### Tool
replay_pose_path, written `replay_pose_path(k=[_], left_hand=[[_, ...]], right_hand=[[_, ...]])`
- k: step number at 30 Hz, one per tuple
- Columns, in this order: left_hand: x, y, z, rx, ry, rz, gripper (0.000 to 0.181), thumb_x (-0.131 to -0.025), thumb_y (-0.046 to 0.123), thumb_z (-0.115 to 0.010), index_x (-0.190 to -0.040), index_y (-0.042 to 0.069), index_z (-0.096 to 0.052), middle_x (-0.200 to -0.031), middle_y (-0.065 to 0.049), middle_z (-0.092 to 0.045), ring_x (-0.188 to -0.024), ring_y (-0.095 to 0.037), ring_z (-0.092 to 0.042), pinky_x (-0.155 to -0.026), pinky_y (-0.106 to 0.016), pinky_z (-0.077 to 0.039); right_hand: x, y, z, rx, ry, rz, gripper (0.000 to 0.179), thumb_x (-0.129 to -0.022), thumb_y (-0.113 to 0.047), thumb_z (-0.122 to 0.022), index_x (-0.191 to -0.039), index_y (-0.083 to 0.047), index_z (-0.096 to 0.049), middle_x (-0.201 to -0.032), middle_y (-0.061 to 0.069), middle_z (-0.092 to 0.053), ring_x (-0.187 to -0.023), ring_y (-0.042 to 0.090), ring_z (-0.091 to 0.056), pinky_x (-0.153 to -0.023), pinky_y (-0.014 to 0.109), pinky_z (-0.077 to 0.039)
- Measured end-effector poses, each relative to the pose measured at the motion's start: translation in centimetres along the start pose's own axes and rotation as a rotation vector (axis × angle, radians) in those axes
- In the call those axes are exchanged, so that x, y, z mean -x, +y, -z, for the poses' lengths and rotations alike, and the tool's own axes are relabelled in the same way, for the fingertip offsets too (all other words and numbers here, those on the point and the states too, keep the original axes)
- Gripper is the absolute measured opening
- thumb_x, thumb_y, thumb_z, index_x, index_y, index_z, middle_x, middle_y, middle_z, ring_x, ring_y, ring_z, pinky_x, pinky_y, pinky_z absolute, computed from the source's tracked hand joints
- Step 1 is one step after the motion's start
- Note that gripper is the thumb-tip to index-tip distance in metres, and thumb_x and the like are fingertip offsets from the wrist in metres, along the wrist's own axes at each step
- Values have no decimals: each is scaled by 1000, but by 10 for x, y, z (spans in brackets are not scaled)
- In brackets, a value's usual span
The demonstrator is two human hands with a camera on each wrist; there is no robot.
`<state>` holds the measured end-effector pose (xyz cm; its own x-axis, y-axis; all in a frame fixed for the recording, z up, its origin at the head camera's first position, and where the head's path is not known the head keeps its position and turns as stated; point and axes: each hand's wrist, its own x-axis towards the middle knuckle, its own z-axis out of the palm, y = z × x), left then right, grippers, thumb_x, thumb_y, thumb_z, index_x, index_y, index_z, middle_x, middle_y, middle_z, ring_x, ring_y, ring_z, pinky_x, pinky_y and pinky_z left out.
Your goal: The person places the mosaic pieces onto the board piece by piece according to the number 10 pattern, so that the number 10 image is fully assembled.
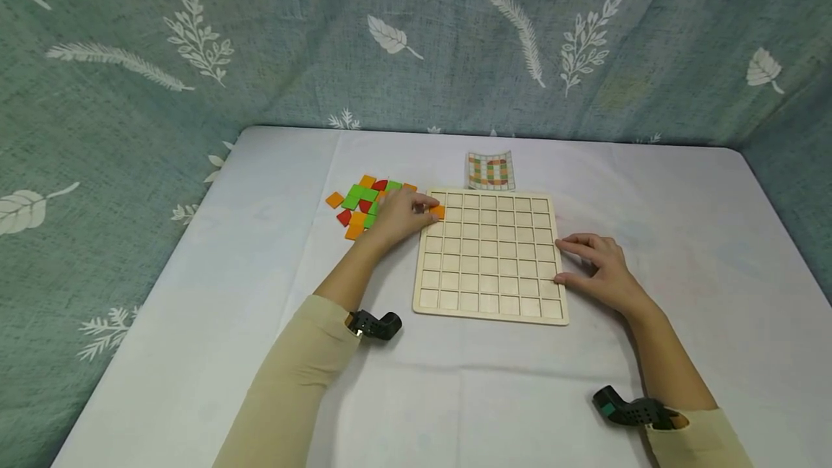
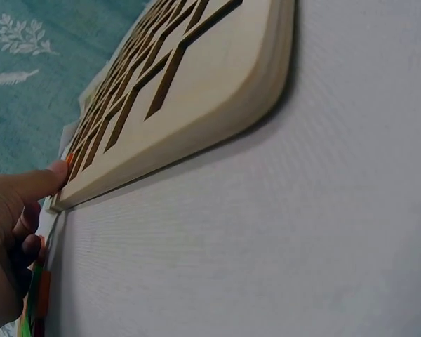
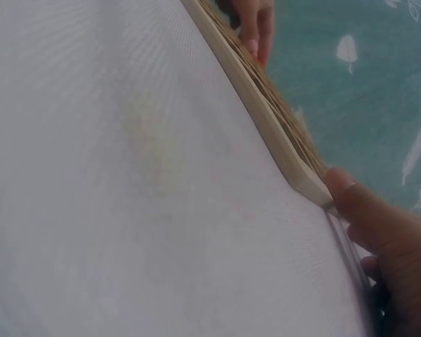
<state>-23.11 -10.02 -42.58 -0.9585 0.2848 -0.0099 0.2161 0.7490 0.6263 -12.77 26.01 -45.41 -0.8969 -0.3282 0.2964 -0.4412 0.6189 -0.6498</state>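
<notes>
A pale wooden grid board [image 1: 490, 321] lies flat on the white table. Over its upper left cells, my left hand [image 1: 401, 215] pinches an orange square tile [image 1: 438, 212] between thumb and forefinger. In the left wrist view, the left thumb [image 2: 45, 181] is at the board's far edge, with a sliver of orange at its tip. My right hand [image 1: 601, 269] touches the board's right edge, its thumb and fingers spread apart along it. The right wrist view shows the right thumb [image 3: 344, 184] at the board's corner, other fingers partly hidden.
Beside the board's upper left, partly under the left hand, lies a loose pile of orange, red and green tiles [image 1: 354, 197]. A small printed pattern card [image 1: 490, 170] lies just beyond the board's back edge. A patterned green cloth [image 1: 442, 85] hangs behind the table.
</notes>
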Motion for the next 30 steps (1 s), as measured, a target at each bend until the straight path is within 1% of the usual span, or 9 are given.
replay_pose_path(k=[5,9,13,17,20,21,25,27,30], left_hand=[[2,-2,1,26,16,2,31,-83,34,-71,-112,20,-72,-88,0,-61,-90,-18,-48,-86,-44,-24],[6,-4,3,94,43,-3,30,-83,32,-72,-110,20,-72,-92,-1,-59,-88,-18,-48,-88,-43,-24],[12,-7,6,144,71,-7,28,-81,30,-73,-107,18,-73,-91,-3,-57,-85,-20,-46,-87,-41,-24],[19,-11,10,134,87,-12,30,-80,31,-75,-106,18,-74,-89,-3,-56,-86,-21,-45,-86,-41,-23],[27,-17,14,129,91,-3,31,-79,31,-76,-107,18,-73,-90,-5,-56,-90,-22,-46,-88,-42,-24],[30,-19,16,136,94,6,31,-79,31,-76,-107,18,-73,-93,-5,-56,-94,-23,-45,-89,-43,-25],[43,-25,22,141,107,32,33,-77,30,-77,-108,17,-73,-99,-6,-57,-103,-25,-41,-90,-44,-27],[48,-28,25,128,119,37,34,-77,30,-78,-108,17,-73,-103,-4,-58,-106,-24,-40,-92,-45,-25],[53,-33,27,90,143,33,36,-76,30,-78,-109,16,-73,-101,-5,-58,-102,-25,-43,-91,-45,-22]], right_hand=[[-1,0,0,1,3,4,57,-68,-9,-83,-120,1,-62,-118,19,-53,-109,34,-38,-89,52,-22],[-1,1,1,3,5,-6,57,-68,-11,-83,-121,0,-62,-119,19,-52,-109,35,-37,-90,53,-21],[-1,2,1,1,10,-6,57,-68,-12,-83,-120,0,-63,-119,19,-53,-108,34,-37,-90,52,-21],[-1,2,0,4,17,10,57,-68,-13,-83,-119,0,-63,-118,19,-53,-106,33,-38,-89,52,-21],[-1,1,-1,5,19,18,56,-68,-14,-83,-119,0,-63,-118,19,-53,-105,33,-38,-89,52,-20],[0,1,-1,3,18,17,56,-68,-14,-83,-119,0,-63,-118,19,-53,-106,33,-38,-89,52,-20],[0,2,-1,2,15,10,56,-69,-14,-83,-120,0,-63,-119,19,-53,-107,34,-37,-90,53,-20],[0,2,-1,6,13,9,57,-69,-14,-83,-120,0,-63,-119,19,-53,-108,35,-37,-90,54,-20],[0,3,-1,16,11,6,57,-69,-13,-83,-120,0,-63,-119,20,-53,-109,36,-37,-91,54,-20]])
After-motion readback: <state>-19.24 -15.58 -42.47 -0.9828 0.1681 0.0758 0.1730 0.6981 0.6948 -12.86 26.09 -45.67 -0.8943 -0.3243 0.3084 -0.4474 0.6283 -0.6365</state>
